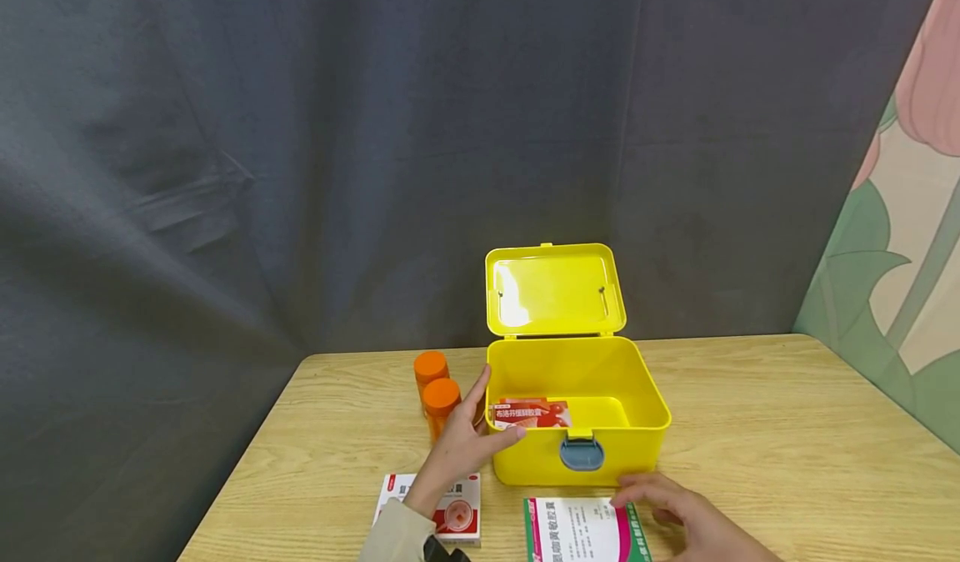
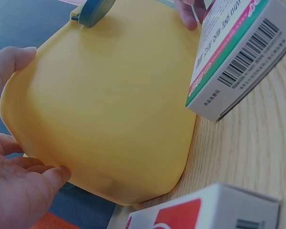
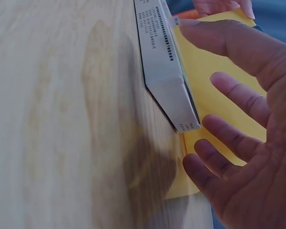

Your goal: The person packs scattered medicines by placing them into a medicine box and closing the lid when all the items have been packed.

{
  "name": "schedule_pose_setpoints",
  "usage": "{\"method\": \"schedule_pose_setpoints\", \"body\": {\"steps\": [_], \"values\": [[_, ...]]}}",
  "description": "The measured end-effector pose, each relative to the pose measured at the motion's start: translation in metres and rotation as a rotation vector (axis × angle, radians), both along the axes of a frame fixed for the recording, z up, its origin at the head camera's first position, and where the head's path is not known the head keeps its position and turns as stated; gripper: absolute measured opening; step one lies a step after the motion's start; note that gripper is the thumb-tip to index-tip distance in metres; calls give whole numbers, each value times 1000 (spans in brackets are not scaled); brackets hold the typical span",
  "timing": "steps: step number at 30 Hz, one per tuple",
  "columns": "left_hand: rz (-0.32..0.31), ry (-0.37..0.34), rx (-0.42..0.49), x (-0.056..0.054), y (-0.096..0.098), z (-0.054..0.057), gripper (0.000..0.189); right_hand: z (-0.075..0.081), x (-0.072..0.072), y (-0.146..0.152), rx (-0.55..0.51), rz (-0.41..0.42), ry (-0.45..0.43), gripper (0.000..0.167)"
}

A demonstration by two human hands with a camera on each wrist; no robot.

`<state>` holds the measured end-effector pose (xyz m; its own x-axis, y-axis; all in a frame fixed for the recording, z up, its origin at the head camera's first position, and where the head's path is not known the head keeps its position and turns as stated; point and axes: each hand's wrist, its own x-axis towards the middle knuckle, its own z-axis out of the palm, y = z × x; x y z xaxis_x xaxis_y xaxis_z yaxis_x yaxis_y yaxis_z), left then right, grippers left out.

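A yellow storage box point(image 1: 525, 464) with its lid point(image 1: 555, 291) tipped back stands on the table. My left hand point(image 1: 459, 452) grips its front left corner, thumb along the front rim and fingers against the left side. Inside lies a red and white medicine box point(image 1: 530, 414). In front of the storage box is a green and white medicine box point(image 1: 581, 529). My right hand point(image 1: 686, 516) is at that box's right side with fingers spread; in the right wrist view the thumb point(image 3: 200, 36) overlaps the box's edge and the other fingers hold nothing.
Two orange-capped bottles point(image 1: 441, 395) stand left of the storage box. Another red and white medicine box point(image 1: 459, 522) lies near the front, partly hidden under my left forearm. A dark curtain point(image 1: 450, 153) hangs behind the wooden table point(image 1: 750, 429).
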<state>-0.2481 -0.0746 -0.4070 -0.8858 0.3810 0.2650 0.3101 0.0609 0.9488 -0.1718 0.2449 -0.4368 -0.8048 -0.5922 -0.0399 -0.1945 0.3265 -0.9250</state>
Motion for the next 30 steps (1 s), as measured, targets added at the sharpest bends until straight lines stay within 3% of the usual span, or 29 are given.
{"method": "schedule_pose_setpoints", "body": {"steps": [10, 18, 30], "values": [[-7, -3, 11, 0, 0, 1, 91, -5, 0, 0, -13, 65, 80, 47], [0, -3, 3, 0, 0, 1, 91, -7, -1, -1, -32, 44, 21, 47], [14, 2, -23, 0, 0, 0, 93, -11, -2, -1, -77, 56, 5, 45]]}}
